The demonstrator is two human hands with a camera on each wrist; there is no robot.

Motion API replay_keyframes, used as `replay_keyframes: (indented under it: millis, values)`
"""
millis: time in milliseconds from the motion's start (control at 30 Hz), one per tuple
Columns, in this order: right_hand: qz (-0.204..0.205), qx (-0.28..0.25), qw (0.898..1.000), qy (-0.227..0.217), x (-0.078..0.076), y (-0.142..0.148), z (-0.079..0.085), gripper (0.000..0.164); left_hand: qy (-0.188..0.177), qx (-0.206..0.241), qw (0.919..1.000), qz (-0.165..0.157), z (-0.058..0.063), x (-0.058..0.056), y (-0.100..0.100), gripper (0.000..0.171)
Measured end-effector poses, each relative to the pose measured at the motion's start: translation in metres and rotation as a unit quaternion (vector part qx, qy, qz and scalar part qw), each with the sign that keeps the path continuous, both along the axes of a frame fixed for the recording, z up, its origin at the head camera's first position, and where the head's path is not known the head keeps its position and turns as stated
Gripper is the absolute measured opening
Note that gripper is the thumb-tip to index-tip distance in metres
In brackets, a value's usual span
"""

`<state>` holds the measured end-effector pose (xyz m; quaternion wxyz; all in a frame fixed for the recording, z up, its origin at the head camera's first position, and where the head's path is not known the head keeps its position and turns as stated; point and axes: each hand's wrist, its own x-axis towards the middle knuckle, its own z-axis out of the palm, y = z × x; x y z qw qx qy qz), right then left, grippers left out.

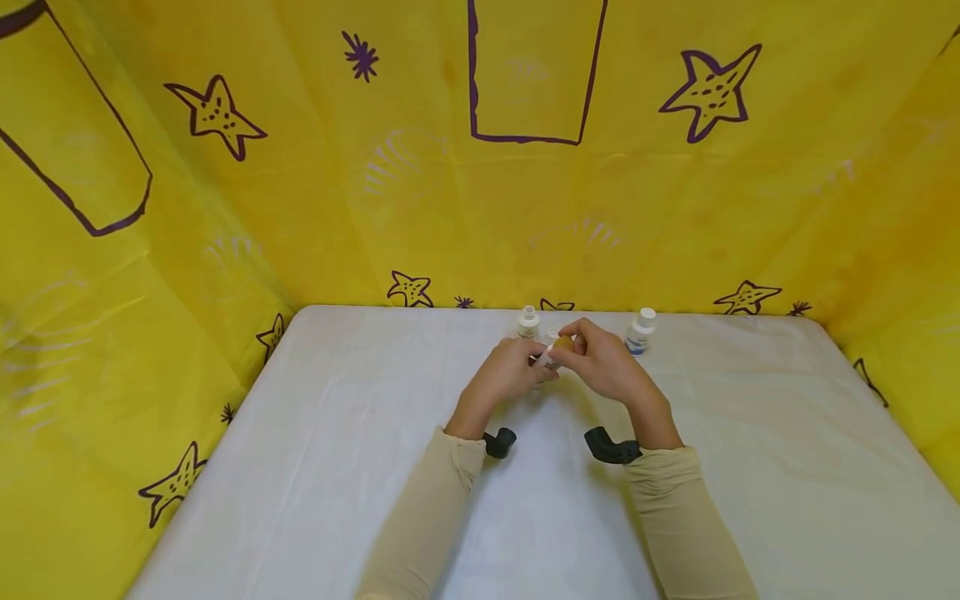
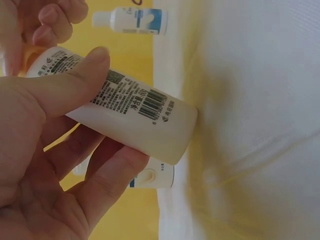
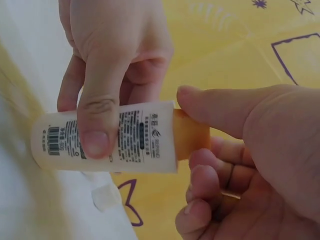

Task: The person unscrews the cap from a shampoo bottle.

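Note:
My left hand point(image 1: 508, 368) grips a white plastic bottle point(image 2: 165, 135) round its body, thumb across the printed label with its barcode. The bottle is tilted, base toward the table; whether the base touches the cloth I cannot tell. On its other end sits an orange cap point(image 3: 187, 132), which my right hand point(image 1: 604, 363) pinches between thumb and fingers. Just behind the hands stands a white bottle with an uncovered neck point(image 1: 528, 322). Another bottle point(image 2: 162, 175) is partly hidden behind my left fingers in the left wrist view.
To the right of my hands, a white-capped bottle point(image 1: 641, 333) with a blue-marked label stands near the far edge. A white cloth point(image 1: 337, 467) covers the table. Yellow fabric point(image 1: 420, 217) with drawn starfish surrounds it at the back and sides.

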<state>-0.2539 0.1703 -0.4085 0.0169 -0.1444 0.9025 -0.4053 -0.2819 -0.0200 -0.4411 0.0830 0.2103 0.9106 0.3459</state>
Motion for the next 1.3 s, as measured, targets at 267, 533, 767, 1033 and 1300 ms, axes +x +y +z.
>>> replay_keyframes:
  millis: [267,533,767,1033,1300]
  values:
    - [0.07,-0.015,0.996,0.047,0.002,0.006,-0.001,0.034,0.003,-0.019,0.9997,-0.013,0.001,-0.003,-0.002,0.016]
    - [0.08,-0.012,0.995,0.05,0.004,0.008,0.001,0.032,-0.016,-0.027,0.9995,0.002,0.003,-0.003,0.0,0.02]
    - [0.029,0.016,0.999,0.02,0.005,0.011,0.008,0.045,-0.006,-0.023,0.9997,0.01,0.003,-0.002,0.002,0.018]
    - [-0.096,0.081,0.991,-0.046,0.011,0.008,0.017,0.063,-0.014,-0.019,0.9994,0.024,0.003,0.002,0.004,0.025]
    - [-0.087,0.079,0.992,-0.042,0.011,-0.001,0.009,0.062,0.009,-0.024,0.9997,0.006,0.003,0.003,0.006,0.019]
